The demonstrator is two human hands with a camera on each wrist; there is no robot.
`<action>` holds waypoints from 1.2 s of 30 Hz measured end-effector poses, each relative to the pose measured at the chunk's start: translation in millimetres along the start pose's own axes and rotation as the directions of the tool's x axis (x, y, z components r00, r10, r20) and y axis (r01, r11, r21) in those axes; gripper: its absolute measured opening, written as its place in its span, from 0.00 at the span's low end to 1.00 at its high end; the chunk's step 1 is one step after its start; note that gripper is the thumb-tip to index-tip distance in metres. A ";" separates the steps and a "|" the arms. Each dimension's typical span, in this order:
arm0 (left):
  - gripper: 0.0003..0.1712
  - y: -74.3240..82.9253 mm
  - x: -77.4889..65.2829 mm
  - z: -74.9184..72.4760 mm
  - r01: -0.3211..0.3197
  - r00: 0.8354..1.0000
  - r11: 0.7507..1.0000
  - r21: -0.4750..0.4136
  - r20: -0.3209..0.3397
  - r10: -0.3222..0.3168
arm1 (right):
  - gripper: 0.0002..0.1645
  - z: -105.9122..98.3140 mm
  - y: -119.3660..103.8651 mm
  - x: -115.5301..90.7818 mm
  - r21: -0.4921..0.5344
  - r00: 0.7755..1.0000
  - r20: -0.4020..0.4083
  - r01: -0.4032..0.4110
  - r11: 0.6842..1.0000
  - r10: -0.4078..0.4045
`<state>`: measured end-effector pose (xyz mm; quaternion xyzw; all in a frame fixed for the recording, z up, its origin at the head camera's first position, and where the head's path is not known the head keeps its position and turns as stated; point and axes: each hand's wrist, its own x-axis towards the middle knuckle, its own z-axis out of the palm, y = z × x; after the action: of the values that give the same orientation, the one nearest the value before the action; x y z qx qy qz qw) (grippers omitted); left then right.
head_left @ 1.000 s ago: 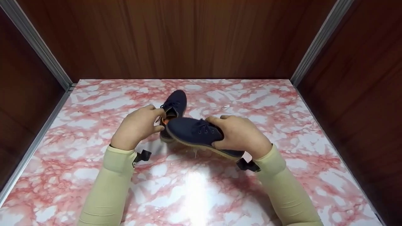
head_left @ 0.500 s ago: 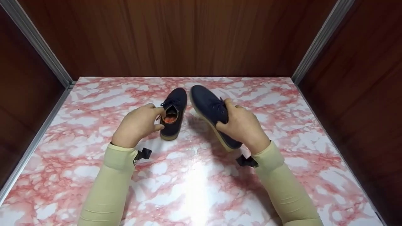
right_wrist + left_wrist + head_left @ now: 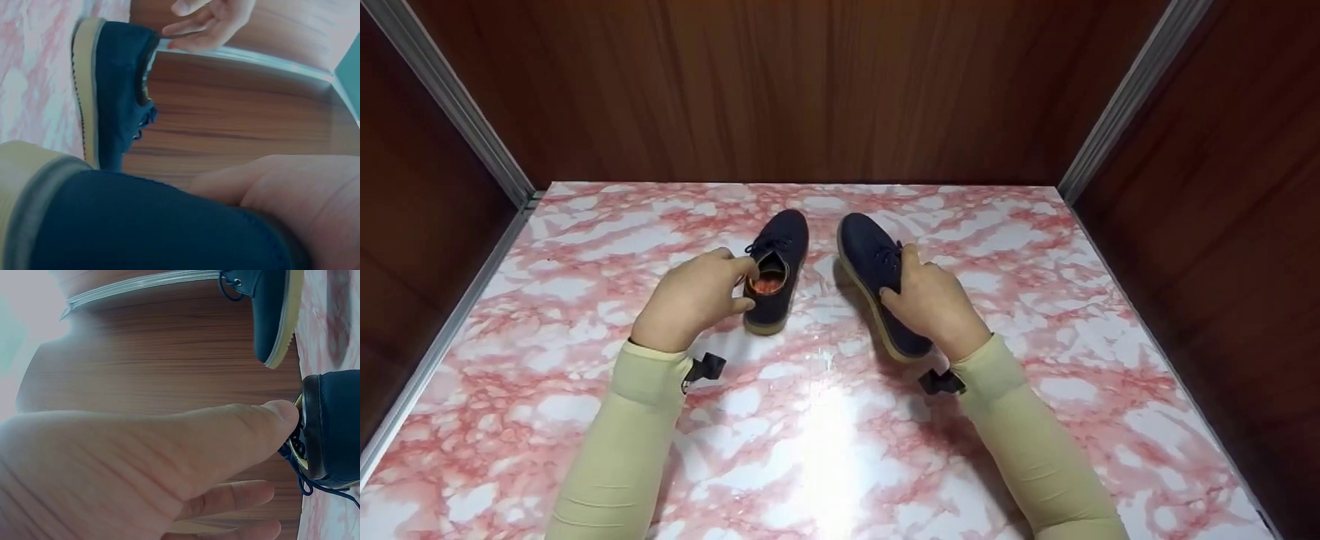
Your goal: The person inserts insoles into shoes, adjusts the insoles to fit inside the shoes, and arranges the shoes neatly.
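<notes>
Two navy lace-up shoes with tan soles are in front of me. The left shoe (image 3: 769,311) stands sole-down, toe pointing away, its orange insole showing. Over its collar hovers my left hand (image 3: 686,300), fingers loosely bent and holding nothing; the right wrist view shows a gap between those fingertips and the collar. My right hand (image 3: 937,300) grips the right shoe (image 3: 862,244) at its ankle opening, thumb on the near side. That shoe tilts so its sole edge faces left, toe angled away and inward. Its opening is covered by the right hand.
The tabletop (image 3: 547,405) has a red-and-white marbled pattern with a bright light reflection near its front. A brown wood-grain panel (image 3: 810,90) stands at the back, with more panels at both sides. Small black cameras sit at both wrists.
The right hand has swung the right shoe away from over the left shoe, turning its toe from leftward to away from me, and lowered it on the right. The left hand has barely moved.
</notes>
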<state>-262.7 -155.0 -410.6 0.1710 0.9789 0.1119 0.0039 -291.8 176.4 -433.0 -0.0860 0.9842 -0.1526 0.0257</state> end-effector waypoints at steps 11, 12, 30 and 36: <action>0.25 2.8 0.5 2.2 0.018 1.000 1.000 0.020 0.019 -0.019 | 0.53 11.2 2.9 8.0 0.001 1.000 0.018 -0.011 1.000 0.010; 0.25 3.6 0.6 2.3 0.021 0.999 0.999 0.024 0.025 -0.022 | 0.53 12.3 3.2 8.3 -0.002 1.000 0.016 -0.007 1.000 0.007; 0.26 6.1 1.8 4.9 0.025 0.998 0.999 0.023 0.052 -0.027 | 0.49 26.0 3.8 11.5 -0.032 1.000 -0.014 0.009 0.999 -0.010; 0.27 6.8 3.7 5.8 0.028 0.997 0.999 0.032 0.074 -0.030 | 0.47 29.3 -0.9 9.6 -0.078 0.999 -0.030 0.034 0.996 -0.037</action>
<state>-263.7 -146.3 -414.6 0.1609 0.9820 0.0903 0.0394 -298.9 165.2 -460.9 -0.1020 0.9880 -0.1162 0.0044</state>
